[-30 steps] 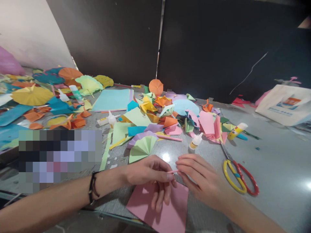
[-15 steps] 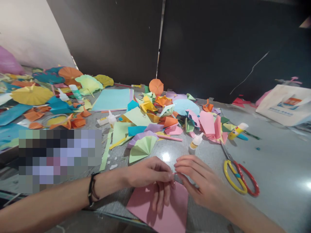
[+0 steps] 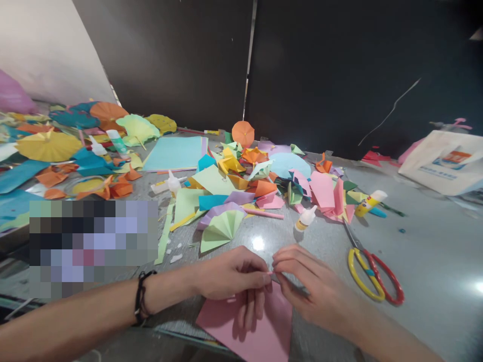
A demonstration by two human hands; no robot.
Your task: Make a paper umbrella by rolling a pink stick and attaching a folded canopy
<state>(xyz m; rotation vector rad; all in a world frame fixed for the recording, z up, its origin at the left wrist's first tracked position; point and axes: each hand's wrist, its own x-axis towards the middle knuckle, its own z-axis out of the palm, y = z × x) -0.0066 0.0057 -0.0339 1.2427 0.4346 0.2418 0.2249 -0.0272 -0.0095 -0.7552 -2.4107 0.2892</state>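
Between thumb and fingers, my left hand [image 3: 237, 279] pinches a tiny rolled or twisted bit of pink paper [image 3: 270, 273]. My right hand [image 3: 313, 286] has its thumb and fingertips together at the other end of that bit, which is mostly hidden by the fingers. Under my left hand lies a pink paper sheet [image 3: 269, 327], reaching the table's front edge. A small glue bottle [image 3: 305, 219] with a white nozzle stands just beyond my right hand. Scissors [image 3: 372, 274] with one yellow and one red handle rest to its right. A pleated green paper fan [image 3: 222, 230] lies ahead of my left hand.
Coloured paper scraps [image 3: 260, 188] are heaped across the middle of the table. A yellow glue stick [image 3: 371, 203] and a white bag [image 3: 441, 163] are at the right. Paper umbrellas [image 3: 49, 146] crowd the left. A dark panel [image 3: 320, 65] rises behind.
Both hands keep almost the same place, with only slight finger movement around the pink bit. The things on the table stay where they were; the view has shifted very slightly.
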